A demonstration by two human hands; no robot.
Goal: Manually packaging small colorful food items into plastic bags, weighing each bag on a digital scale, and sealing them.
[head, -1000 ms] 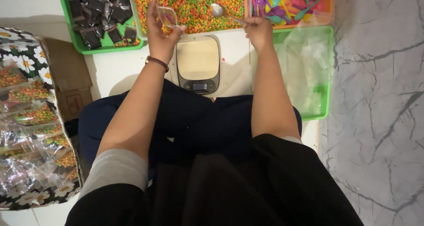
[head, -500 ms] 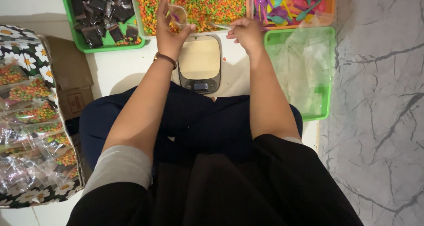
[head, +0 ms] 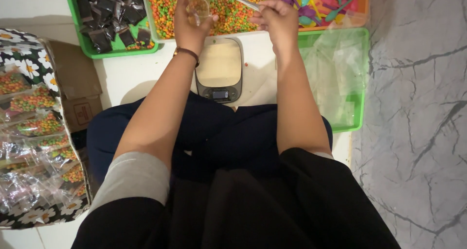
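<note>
- Our left hand (head: 188, 29) grips a small clear cup (head: 198, 6) above the scale (head: 219, 69).
- Our right hand (head: 277, 22) pinches a spoon (head: 242, 1) over the candy tray (head: 154, 29) behind the scale.
- A green tray (head: 359, 113) of clear bags sits right of the scale.

I see orange, green and yellow candy (head: 228, 10) in a pale tray, dark wrapped pieces in a green tray (head: 92, 48), a second green tray (head: 357, 125), a daisy-patterned black cloth (head: 26, 59), and grey-veined marble floor (head: 418, 132).
</note>
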